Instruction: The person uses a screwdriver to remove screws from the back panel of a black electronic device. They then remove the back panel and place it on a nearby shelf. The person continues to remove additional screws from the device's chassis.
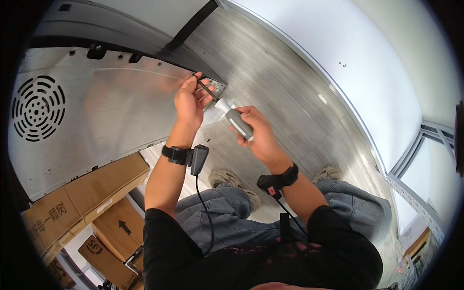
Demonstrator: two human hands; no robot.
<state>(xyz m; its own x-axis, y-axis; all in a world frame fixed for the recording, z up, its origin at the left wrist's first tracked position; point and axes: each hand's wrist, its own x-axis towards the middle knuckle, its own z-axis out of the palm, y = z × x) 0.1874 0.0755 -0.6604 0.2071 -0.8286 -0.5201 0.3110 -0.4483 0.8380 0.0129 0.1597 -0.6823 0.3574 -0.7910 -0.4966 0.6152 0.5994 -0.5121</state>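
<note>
- Right hand [258,131] is clamped around the grey handle of the screwdriver [240,124]
- Screwdriver points far and left, its dark shaft ending at the far right corner of the metal panel [125,104]
- Left hand [191,99] is at the tip end, thumb and forefinger close together there, the other fingers loosely curled by the shaft; whether they pinch the tip cannot be told
- Panel spreads to the left, with a round slotted vent [38,108] at its far left end
- Cardboard box [106,181] lies along the panel's near edge, with a smaller box [118,227] nearer still
- Black straps with cabled units [198,160] circle both wrists
- Pale floor [275,72] lies to the right of the panel
</note>
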